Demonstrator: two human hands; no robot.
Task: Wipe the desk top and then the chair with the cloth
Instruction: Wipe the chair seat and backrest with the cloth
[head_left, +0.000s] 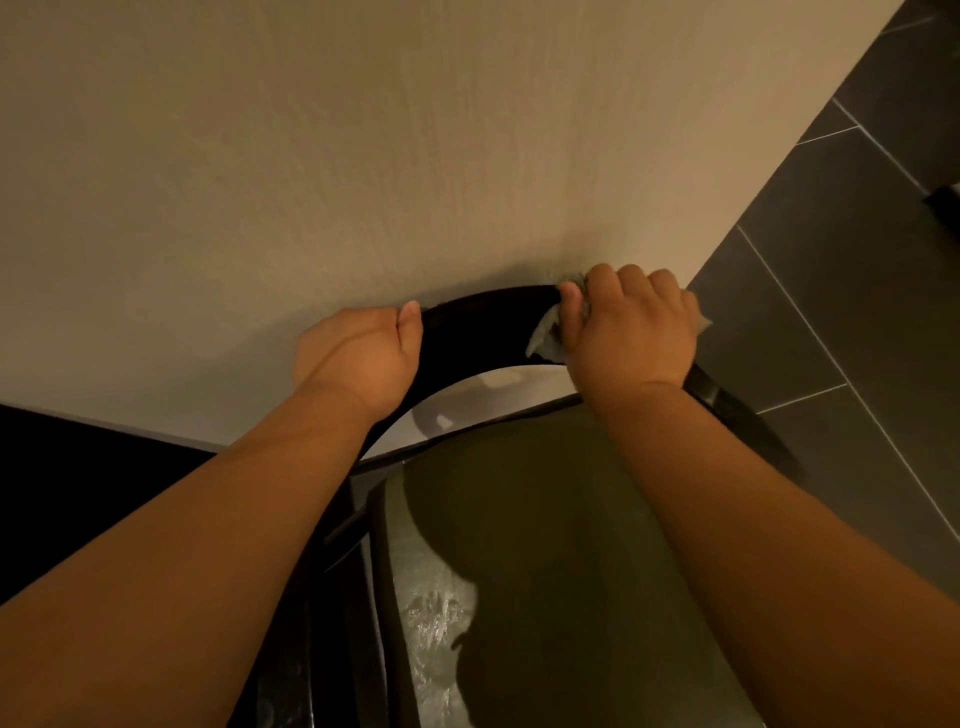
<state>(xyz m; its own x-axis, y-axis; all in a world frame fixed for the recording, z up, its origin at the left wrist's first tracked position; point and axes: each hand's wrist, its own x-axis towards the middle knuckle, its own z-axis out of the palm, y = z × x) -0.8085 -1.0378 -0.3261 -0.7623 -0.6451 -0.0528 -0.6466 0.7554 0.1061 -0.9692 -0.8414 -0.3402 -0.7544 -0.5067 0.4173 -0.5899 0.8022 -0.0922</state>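
A dark wooden chair stands against a pale wall, seen from above. Its curved top rail (483, 332) arches across the middle of the view, and its grey-green seat cushion (561, 545) fills the lower centre. My left hand (363, 353) grips the left end of the rail, thumb on the near side. My right hand (631, 327) grips a pale grey cloth (543, 338) wrapped over the right part of the rail; cloth edges stick out on both sides of the fist. The desk is not in view.
The textured pale wall (363, 156) lies directly behind the chair. Dark grey floor tiles (841, 270) spread to the right, with a dark object (943, 202) at the right edge. A dark surface (78, 493) sits at the lower left.
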